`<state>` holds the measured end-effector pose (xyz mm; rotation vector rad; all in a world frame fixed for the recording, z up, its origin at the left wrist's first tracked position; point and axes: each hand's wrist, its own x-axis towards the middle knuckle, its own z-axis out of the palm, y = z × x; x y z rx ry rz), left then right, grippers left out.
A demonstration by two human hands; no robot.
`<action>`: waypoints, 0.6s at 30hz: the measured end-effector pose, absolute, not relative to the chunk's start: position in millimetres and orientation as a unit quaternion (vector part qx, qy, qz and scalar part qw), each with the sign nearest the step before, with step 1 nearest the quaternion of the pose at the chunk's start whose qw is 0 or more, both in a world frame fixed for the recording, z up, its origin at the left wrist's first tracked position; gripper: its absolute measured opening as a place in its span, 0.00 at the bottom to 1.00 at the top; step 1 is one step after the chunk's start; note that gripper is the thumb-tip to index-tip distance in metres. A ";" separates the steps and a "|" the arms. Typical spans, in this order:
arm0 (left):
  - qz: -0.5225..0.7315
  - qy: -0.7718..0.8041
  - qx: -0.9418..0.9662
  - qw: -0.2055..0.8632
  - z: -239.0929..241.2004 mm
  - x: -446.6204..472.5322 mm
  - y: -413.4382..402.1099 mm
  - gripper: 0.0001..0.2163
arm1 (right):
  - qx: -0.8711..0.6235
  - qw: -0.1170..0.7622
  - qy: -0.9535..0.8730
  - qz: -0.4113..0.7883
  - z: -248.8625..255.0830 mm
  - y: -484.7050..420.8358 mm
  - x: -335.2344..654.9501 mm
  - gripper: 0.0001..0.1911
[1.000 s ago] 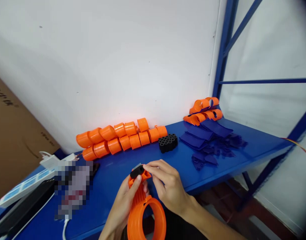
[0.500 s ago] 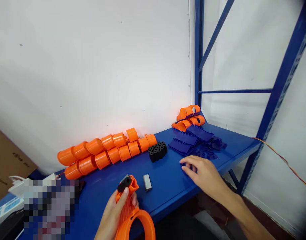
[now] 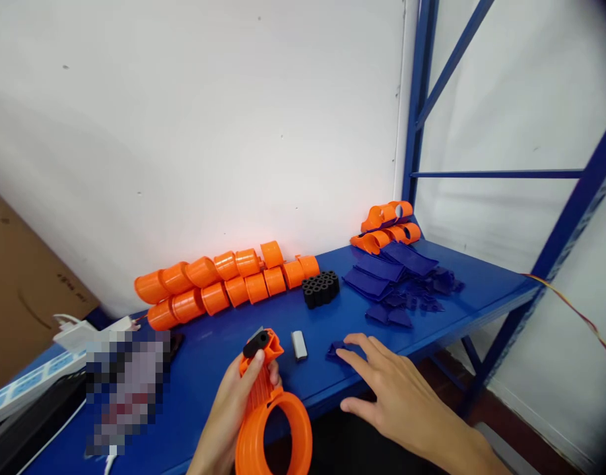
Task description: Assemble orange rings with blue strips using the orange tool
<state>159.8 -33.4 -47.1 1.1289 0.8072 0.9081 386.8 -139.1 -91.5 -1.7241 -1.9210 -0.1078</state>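
Note:
My left hand (image 3: 234,389) is closed round the ribbed handle of an orange tape dispenser (image 3: 243,429), held tilted at the table's front edge. The thumb lies just below its black roller (image 3: 256,343), and its wide orange ring faces me. My right hand (image 3: 387,382) is open, fingers spread, over the table edge. Its fingertips are at a small dark blue plastic piece (image 3: 336,349) on the table; whether they touch it I cannot tell. Between the hands lies a small grey-white block (image 3: 299,344).
Orange cylindrical parts (image 3: 199,300) lie in two rows along the wall. A cluster of black rollers (image 3: 321,289) stands by their right end. Dark blue plastic pieces (image 3: 375,274) are piled farther right, before more orange parts (image 3: 382,227). A power strip (image 3: 35,379) lies left; blue rack posts (image 3: 416,99) rise at right.
My right hand has moved left and its curled fingers have spread, with a small blue piece now lying at the fingertips. My left hand keeps its hold on the dispenser. The view has shifted slightly.

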 end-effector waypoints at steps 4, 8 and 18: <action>0.405 0.347 0.501 0.681 -47.0 158.6 -35.1 0.14 | -0.583 0.319 -0.748 -0.009 -100.4 -137.5 379.1 0.10; 0.410 0.331 0.488 0.695 -46.7 158.7 -35.9 0.14 | -0.550 0.428 -0.712 0.078 -102.5 -132.9 376.8 0.06; 0.376 0.322 0.511 0.703 -49.9 153.8 -33.2 0.14 | -0.382 0.623 -0.457 0.508 -55.6 -93.7 359.3 0.15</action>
